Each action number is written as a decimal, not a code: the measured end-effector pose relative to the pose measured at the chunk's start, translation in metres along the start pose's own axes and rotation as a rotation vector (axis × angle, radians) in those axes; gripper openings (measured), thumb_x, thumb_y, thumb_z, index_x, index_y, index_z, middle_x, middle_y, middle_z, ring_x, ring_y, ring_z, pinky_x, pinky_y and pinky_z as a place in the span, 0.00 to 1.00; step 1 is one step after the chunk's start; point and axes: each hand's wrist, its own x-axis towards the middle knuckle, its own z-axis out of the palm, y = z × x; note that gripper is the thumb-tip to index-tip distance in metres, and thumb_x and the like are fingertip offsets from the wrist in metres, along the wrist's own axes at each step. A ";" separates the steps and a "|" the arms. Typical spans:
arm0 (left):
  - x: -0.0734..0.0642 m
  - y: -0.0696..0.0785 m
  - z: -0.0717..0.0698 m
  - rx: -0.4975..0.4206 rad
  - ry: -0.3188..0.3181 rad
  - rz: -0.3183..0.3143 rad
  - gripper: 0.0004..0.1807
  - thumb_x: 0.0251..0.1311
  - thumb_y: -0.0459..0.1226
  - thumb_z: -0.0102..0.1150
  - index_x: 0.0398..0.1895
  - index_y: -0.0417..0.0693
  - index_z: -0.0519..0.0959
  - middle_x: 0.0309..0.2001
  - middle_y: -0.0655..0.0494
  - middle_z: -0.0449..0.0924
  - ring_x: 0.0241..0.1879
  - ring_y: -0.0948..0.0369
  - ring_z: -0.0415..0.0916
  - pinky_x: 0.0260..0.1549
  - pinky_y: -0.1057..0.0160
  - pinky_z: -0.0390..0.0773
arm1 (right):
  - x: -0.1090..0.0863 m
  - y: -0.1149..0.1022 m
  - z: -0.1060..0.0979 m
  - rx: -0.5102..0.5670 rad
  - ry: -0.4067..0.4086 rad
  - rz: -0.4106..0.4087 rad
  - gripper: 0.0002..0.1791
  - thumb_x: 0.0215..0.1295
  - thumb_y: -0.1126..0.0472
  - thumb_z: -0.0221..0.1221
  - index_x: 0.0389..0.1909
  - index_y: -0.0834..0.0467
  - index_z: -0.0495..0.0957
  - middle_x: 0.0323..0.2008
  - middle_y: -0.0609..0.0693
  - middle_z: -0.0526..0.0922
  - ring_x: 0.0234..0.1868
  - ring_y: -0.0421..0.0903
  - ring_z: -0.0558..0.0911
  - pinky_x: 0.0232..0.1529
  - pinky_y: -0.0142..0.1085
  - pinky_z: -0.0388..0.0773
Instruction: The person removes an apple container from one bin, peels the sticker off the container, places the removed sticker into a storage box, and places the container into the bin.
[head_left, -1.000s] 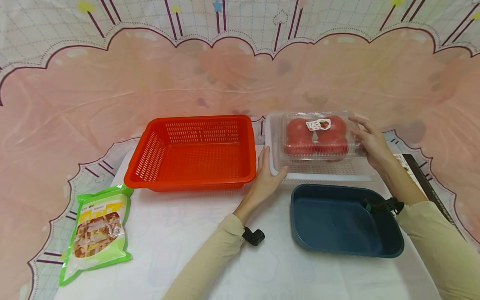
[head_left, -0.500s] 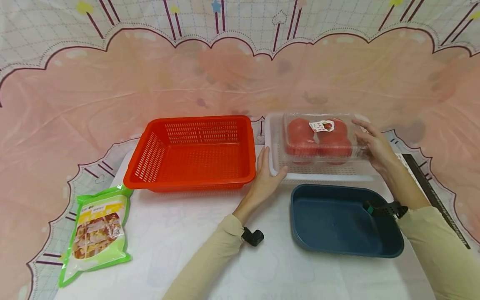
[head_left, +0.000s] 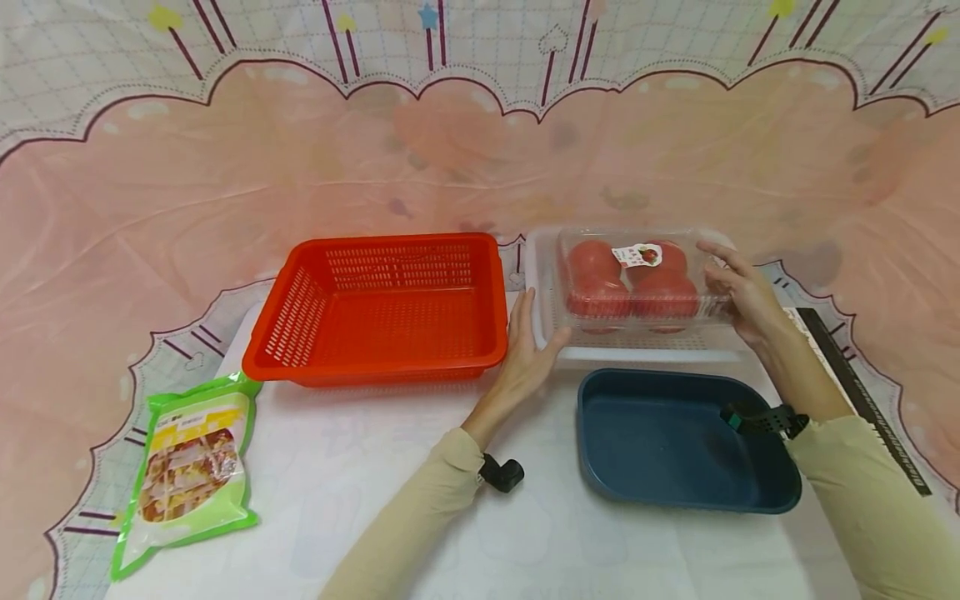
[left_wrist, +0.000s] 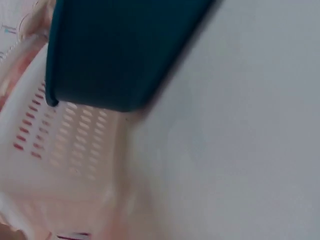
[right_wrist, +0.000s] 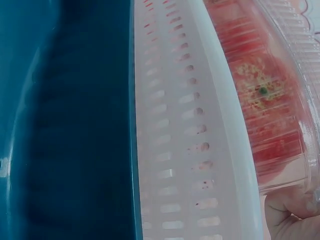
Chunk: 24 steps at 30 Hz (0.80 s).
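A clear plastic box of tomatoes (head_left: 667,287), with a small label on its lid, is at the white basket (head_left: 660,355), overlapping its inside in the head view. My right hand (head_left: 753,300) grips the box's right end between thumb and fingers. The right wrist view shows a tomato (right_wrist: 262,90) through the ribbed plastic, close beside the basket's white rim, and the thumb at the box's lower corner. My left hand (head_left: 523,362) lies against the white basket's left edge, fingers extended and thumb spread along the front corner.
A red slotted basket (head_left: 405,333) stands just left of my left hand. In front of the white basket sits a dark blue tray (head_left: 675,450), under my right wrist. A green food packet (head_left: 187,475) lies at the left. A black-edged flat item (head_left: 855,383) lies beyond my right forearm.
The box of tomatoes first shifted slightly right, then back left, and now sits a little lower over the white basket, my right hand moving with it. My left hand has stayed in place.
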 end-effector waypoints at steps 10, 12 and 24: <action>0.028 0.052 -0.011 -0.033 0.038 0.141 0.39 0.64 0.57 0.48 0.76 0.62 0.50 0.77 0.52 0.47 0.75 0.50 0.48 0.68 0.33 0.57 | 0.000 0.002 0.002 -0.006 0.035 0.001 0.15 0.70 0.63 0.53 0.52 0.44 0.77 0.24 0.41 0.71 0.21 0.33 0.70 0.15 0.23 0.64; 0.038 0.056 -0.014 -0.047 0.007 0.125 0.39 0.64 0.56 0.49 0.77 0.61 0.50 0.76 0.52 0.50 0.74 0.50 0.51 0.67 0.35 0.60 | -0.001 0.002 0.002 -0.006 0.044 0.004 0.14 0.70 0.62 0.54 0.52 0.44 0.77 0.23 0.41 0.71 0.21 0.33 0.70 0.14 0.23 0.64; 0.056 0.042 -0.024 -0.072 -0.064 0.024 0.34 0.66 0.56 0.49 0.75 0.69 0.55 0.73 0.54 0.60 0.61 0.50 0.72 0.56 0.49 0.78 | 0.000 0.002 0.012 -0.053 0.053 -0.014 0.15 0.71 0.62 0.52 0.52 0.42 0.77 0.20 0.39 0.71 0.21 0.33 0.70 0.13 0.24 0.60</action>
